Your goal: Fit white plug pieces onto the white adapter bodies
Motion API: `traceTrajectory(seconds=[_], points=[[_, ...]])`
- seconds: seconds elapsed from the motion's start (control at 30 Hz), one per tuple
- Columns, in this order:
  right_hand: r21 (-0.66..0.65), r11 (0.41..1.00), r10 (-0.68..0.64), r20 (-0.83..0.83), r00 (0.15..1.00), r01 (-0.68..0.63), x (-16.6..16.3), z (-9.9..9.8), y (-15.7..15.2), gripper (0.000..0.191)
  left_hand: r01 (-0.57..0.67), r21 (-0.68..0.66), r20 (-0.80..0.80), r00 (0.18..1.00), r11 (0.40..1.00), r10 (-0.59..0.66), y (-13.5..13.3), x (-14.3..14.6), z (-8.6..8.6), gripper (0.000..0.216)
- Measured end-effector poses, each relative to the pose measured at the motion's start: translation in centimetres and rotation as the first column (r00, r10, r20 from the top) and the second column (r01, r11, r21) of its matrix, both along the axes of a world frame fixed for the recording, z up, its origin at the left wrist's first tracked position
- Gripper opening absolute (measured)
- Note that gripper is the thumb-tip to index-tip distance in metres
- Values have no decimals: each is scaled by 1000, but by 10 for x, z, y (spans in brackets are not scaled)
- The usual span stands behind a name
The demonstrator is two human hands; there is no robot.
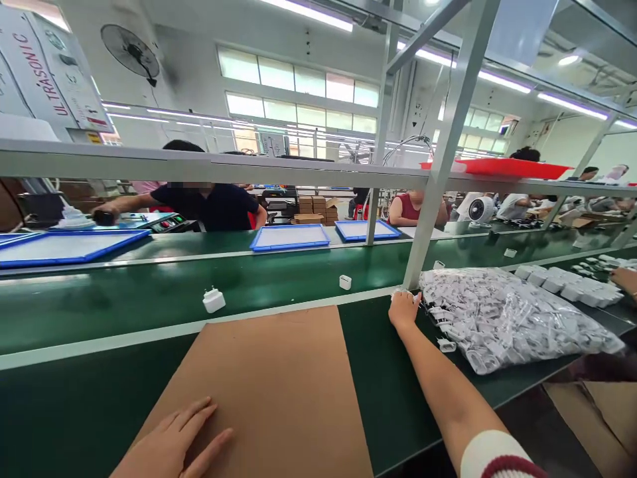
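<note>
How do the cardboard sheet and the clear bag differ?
Look: the cardboard sheet is plain brown; the clear bag is see-through, packed with small white parts.
Shape: the cardboard lies flat; the bag is bulky and lumpy.
Hands: the left hand is on the cardboard; the right hand is at the bag's left end.
Shared: both lie on the green work surface.

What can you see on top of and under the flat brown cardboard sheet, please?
The person's left hand lies over the flat brown cardboard sheet. The dark green worktop shows along both sides; anything beneath the sheet is covered and cannot be seen.
</note>
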State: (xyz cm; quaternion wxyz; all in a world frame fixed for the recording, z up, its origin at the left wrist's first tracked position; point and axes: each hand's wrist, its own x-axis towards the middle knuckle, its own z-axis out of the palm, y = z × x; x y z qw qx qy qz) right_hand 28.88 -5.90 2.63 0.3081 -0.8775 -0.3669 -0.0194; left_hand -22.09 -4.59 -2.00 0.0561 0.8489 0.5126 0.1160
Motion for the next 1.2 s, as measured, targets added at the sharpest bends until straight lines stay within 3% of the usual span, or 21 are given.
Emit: traceTrajectory(seconds=[0.13,0.27,0.4,0.5,0.6,0.67,0.77,0.9,1.1,1.2], points=[[49,988,148,-93,985,-144,-12,0,3,33,80,129,83,992,988,-92,30,45,46,68],[179,947,307,-250,918,-267,-44,-2,19,29,197,172,220,947,965,-233,72,125,68,59],[349,887,445,-476,759,-302,-72,-12,27,34,210,-13,336,922,978,-194,124,212,69,52],[446,853,512,-615,600,-271,-75,-20,25,39,189,-81,373,916,979,-146,161,266,63,65],[523,823,560,-680,473,-221,-71,-21,22,43,190,-138,417,901,972,-117,188,304,54,85],[560,805,587,-698,410,-197,-68,-18,20,44,202,-167,448,887,965,-108,199,320,49,75],[596,784,616,-711,340,-174,-68,-11,18,48,197,-201,487,870,959,-76,204,330,43,39],[579,785,619,-715,325,-221,-70,1,10,46,143,-149,537,843,978,-42,189,317,44,26],[381,784,597,-679,427,-489,-84,25,-14,49,212,-62,564,813,975,-141,118,248,51,33],[242,704,600,-706,377,-668,-101,29,-23,33,251,-107,585,798,962,-143,73,207,47,37]])
